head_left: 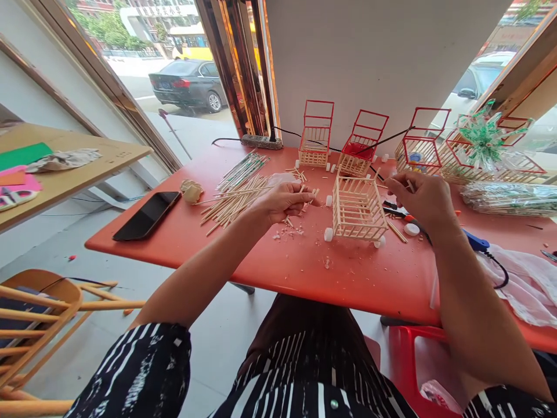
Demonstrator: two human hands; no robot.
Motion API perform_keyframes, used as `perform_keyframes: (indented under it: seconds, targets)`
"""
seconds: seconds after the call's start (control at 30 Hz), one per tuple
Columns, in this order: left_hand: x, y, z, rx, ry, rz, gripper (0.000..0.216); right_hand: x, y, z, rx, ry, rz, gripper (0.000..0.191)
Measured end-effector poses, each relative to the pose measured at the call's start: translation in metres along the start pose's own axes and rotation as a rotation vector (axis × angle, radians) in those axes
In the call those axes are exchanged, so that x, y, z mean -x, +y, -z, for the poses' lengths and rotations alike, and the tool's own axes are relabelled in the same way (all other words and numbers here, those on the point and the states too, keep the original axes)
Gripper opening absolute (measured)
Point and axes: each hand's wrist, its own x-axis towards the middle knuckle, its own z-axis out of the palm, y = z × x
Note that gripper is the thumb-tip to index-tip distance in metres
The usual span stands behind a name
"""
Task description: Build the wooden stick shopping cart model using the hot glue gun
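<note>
Cart of pale sticks (pixel 360 216), with white wheels (pixel 328 234) at its corners, stands on the red bench (pixel 278 264) between the two hands, just right of the left hand (pixel 289 203) and just left of and below the right hand (pixel 420 197). The left hand is narrowed, pinching short stick pieces (pixel 316 193) at its fingertips; the right hand has its fingers curled in, gripping a small pale piece (pixel 409 186). Loose sticks (pixel 226 212) lie in a heap beside and beneath the left hand, and a phone (pixel 148 216) lies farther left of it. Beyond both hands stand more carts, including one with a red handle (pixel 319 101). Just below the right hand lies a white disc (pixel 411 229); to its right are a plastic-wrapped bundle (pixel 505 198) and, nearer the forearm, a blue-handled tool (pixel 476 241) beside a pinkish cloth (pixel 522 273).
</note>
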Motion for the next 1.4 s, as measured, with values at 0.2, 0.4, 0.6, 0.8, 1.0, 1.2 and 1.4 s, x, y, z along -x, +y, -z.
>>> perform_keyframes:
  seconds: [0.2, 0.4, 0.6, 0.8, 1.0, 1.2, 1.4]
  targets:
    - [0.022, 0.015, -0.037, 0.134, -0.013, -0.17, 0.014, 0.026, -0.039, -0.011, -0.033, 0.106, 0.359, 0.053]
    - [0.034, 0.02, -0.073, 0.126, -0.053, -0.168, 0.016, 0.04, -0.049, -0.022, 0.037, 0.074, 0.548, 0.066]
    - [0.031, 0.015, -0.081, 0.164, -0.08, -0.15, 0.035, 0.039, -0.04, -0.03, 0.064, 0.125, 0.617, 0.054]
    - [0.027, 0.009, -0.073, 0.159, -0.138, -0.179, 0.049, 0.039, -0.041, -0.037, -0.009, 0.161, 0.709, 0.041]
    - [0.029, 0.006, -0.064, 0.18, -0.201, -0.172, 0.048, 0.038, -0.041, -0.039, -0.085, 0.166, 0.752, 0.035]
    - [0.031, 0.0, -0.067, 0.193, -0.148, -0.2, 0.049, 0.041, -0.042, -0.037, -0.052, 0.138, 0.746, 0.033]
    - [0.041, 0.004, -0.071, 0.164, -0.125, -0.214, 0.046, 0.048, -0.053, -0.024, 0.014, 0.12, 0.777, 0.032]
